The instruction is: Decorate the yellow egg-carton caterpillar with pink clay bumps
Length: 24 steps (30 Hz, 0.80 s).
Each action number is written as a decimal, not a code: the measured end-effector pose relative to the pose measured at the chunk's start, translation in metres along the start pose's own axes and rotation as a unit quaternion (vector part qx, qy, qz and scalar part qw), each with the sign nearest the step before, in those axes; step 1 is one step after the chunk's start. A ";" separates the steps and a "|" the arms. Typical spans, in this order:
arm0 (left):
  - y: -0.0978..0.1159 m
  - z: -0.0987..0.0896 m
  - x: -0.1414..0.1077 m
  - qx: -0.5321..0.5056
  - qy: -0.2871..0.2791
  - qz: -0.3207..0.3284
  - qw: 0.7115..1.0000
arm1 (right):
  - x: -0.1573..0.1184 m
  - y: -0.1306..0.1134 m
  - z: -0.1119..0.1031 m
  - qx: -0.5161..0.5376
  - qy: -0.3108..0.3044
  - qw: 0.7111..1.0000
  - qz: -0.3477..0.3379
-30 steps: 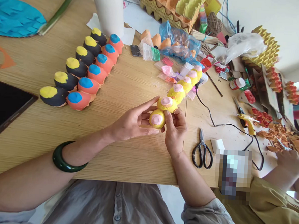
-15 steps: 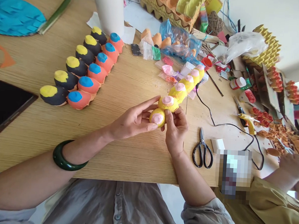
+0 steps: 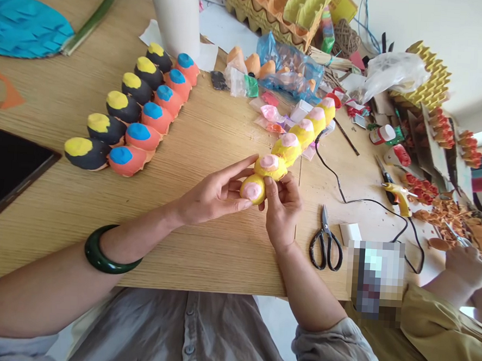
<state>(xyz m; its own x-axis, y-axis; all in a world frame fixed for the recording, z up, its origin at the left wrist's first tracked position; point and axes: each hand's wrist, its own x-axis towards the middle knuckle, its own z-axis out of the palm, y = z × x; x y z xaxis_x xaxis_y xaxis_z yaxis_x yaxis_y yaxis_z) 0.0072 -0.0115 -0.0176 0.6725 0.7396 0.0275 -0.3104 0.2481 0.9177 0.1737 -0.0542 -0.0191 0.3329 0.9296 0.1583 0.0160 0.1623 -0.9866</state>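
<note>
The far end of my yellow egg-carton strip (image 3: 287, 149) has swung slightly farther up the worktop (image 3: 204, 254). My left hand (image 3: 213, 198) and right hand (image 3: 283, 210) grip its nearest pink-topped cup (image 3: 253, 189) between them.

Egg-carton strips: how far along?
Looks done: the black strip with yellow tips and the coral strip with blue tips, lying side by side on the wooden table. In hand: the yellow strip with pink tips, its end cups held between the left hand and right hand. Apparently left: unpainted orange cups beside the blue plastic bag.
</note>
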 end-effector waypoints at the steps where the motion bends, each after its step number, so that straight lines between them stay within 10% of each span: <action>1: 0.000 -0.001 0.000 -0.003 -0.005 -0.003 1.000 | 0.000 0.000 0.000 0.003 0.002 1.000 0.008; 24: 0.000 -0.010 0.005 -0.019 0.006 -0.026 0.999 | 0.013 0.016 -0.004 0.071 -0.037 0.995 0.059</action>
<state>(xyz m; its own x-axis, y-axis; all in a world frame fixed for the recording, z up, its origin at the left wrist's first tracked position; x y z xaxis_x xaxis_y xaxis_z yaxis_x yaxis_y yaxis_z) 0.0034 -0.0016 -0.0215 0.6800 0.7328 -0.0247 -0.3015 0.3101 0.9016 0.1825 -0.0412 -0.0327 0.2542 0.9658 0.0500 -0.1546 0.0917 -0.9837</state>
